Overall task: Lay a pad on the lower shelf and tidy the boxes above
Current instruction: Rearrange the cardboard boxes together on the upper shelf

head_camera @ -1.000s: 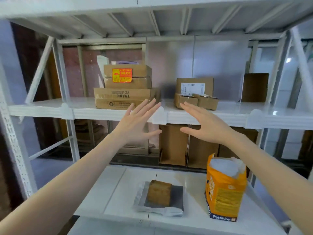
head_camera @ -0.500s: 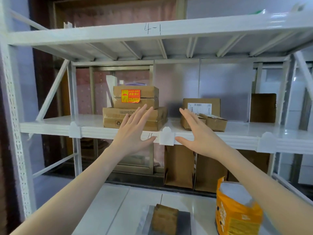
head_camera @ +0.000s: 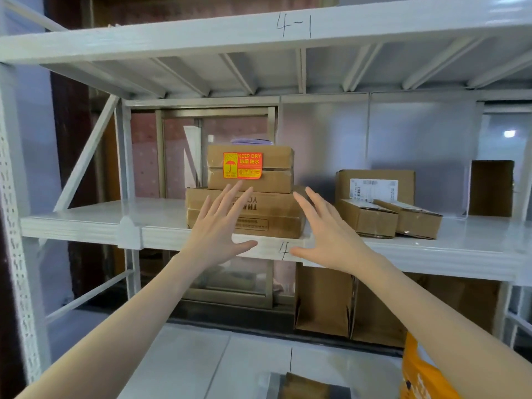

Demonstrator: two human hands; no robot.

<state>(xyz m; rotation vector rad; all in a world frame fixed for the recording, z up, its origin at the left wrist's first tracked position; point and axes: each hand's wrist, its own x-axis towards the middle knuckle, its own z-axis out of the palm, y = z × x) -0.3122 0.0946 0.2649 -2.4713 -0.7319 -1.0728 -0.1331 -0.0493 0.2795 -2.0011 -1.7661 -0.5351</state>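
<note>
On the middle shelf (head_camera: 86, 223) stands a stack of cardboard boxes: a wide flat box (head_camera: 273, 217) below, and a smaller box with an orange KEEP DRY sticker (head_camera: 250, 168) on top. My left hand (head_camera: 218, 228) is raised in front of the wide box, fingers spread, holding nothing. My right hand (head_camera: 328, 234) is up just right of the stack, also open and empty. Neither hand clearly touches a box. At the bottom edge a brown block on a grey pad (head_camera: 305, 388) lies on the lower shelf (head_camera: 187, 364).
Right of the stack sit two small long boxes (head_camera: 388, 217) in front of a labelled carton (head_camera: 374, 182), and a brown box (head_camera: 490, 188) stands at the far right. An orange bag (head_camera: 420, 372) is at the lower right. Open cartons (head_camera: 325, 300) stand behind the lower shelf.
The view has tilted up and drawn closer to the middle shelf. Both open hands have moved up and toward the box stack; the pad and bag have slid almost out of view.
</note>
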